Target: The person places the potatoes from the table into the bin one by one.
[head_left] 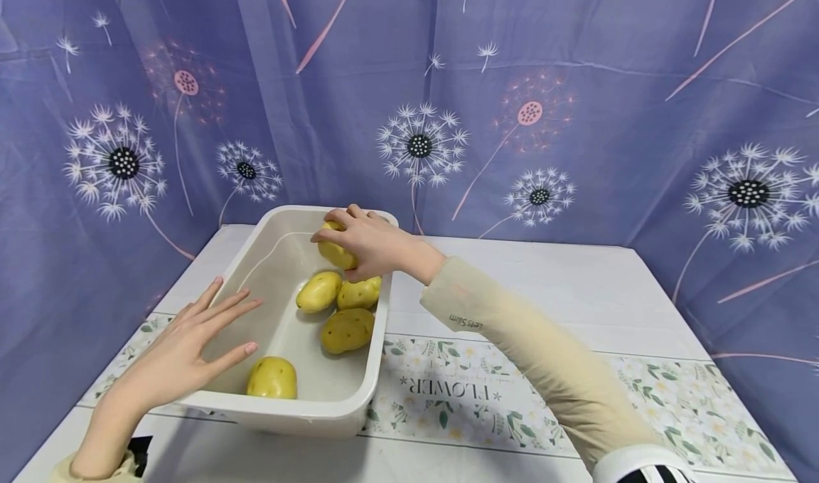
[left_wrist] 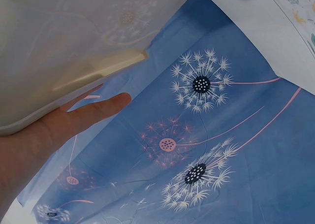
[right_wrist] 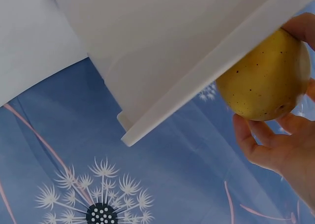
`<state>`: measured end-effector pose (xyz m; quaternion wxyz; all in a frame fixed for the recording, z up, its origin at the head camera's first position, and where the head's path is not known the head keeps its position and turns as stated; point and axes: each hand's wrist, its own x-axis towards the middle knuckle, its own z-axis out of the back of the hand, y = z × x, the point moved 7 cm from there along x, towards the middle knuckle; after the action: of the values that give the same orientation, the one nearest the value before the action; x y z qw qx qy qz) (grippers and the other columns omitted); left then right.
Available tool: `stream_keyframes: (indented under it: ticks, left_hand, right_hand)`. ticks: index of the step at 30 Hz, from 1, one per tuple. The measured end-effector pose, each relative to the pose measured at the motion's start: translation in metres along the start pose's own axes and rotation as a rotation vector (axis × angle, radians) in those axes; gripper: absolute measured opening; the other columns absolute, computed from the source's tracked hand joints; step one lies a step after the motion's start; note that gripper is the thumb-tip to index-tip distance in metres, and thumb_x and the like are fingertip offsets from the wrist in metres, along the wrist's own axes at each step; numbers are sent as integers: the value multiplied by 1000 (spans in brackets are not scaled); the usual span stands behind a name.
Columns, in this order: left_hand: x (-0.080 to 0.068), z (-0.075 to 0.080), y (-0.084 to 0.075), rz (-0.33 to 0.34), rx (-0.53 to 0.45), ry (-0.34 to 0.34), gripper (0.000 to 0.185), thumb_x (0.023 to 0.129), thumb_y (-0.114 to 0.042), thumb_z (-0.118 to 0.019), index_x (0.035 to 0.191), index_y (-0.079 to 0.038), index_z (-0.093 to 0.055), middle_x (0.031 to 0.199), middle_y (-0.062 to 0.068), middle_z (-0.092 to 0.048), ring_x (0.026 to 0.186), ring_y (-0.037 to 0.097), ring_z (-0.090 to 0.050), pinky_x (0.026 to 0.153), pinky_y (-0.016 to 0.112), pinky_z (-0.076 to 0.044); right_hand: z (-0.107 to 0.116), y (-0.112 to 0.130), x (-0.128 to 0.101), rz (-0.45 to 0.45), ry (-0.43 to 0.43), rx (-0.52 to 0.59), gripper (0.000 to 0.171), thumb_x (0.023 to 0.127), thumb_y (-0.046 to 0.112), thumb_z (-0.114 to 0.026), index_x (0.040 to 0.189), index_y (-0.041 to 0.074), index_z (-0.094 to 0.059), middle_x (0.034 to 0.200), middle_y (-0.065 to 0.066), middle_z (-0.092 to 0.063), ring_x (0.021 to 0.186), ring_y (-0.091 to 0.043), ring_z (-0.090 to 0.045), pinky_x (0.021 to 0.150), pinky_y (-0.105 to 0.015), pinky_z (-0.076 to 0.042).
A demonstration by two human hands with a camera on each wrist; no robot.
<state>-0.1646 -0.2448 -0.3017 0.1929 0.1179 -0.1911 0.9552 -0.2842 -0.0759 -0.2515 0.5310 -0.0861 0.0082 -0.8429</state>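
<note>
My right hand (head_left: 367,241) grips a yellow potato (head_left: 337,250) at the far right part of a white plastic basin (head_left: 366,406). In the right wrist view the fingers wrap around this speckled potato (right_wrist: 268,79) beside the basin's rim (right_wrist: 197,86). Below it in the basin, three potatoes lie bunched along the right wall: one yellow (head_left: 318,292), one by the wall (head_left: 360,294) and a browner one (head_left: 348,331). Another potato (head_left: 272,378) lies at the near left end. With fingers spread, my left hand (head_left: 175,348) rests over the basin's left rim.
The basin stands on a white table (head_left: 525,269) with a floral strip (head_left: 448,390) across it, lettered "FLOWER". A purple-blue curtain (head_left: 345,134) with dandelion prints closes off the back and both sides.
</note>
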Motion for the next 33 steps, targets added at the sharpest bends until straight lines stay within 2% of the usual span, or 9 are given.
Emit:
stream_keyframes:
  ticks: [17,23,33]
  left_hand:
    - [2,-1,1,5,1,9,55,82,-37,-62,132,-27,-43,137,16,-41,140,25,-3,101,66,-13]
    - [1,-2,1,5,0,13,55,82,-37,-61,133,-28,-42,138,16,-41,140,25,-3,102,65,-12]
    - [0,-1,2,17,0,14,55,82,-37,-62,133,-28,-42,138,16,-41,140,24,-3,103,65,-11]
  right_hand:
    - [-7,10,14,-4,69,-10,66,72,31,-67,132,28,-39,134,-5,-35,109,-21,-38,86,-32,-42]
    - [-9,11,19,-17,96,17,66,73,30,-68,132,28,-39,134,-5,-35,109,-20,-37,86,-32,-41]
    - [-9,8,26,-32,78,36,65,72,29,-70,130,27,-42,130,-4,-37,103,-19,-37,80,-29,-41]
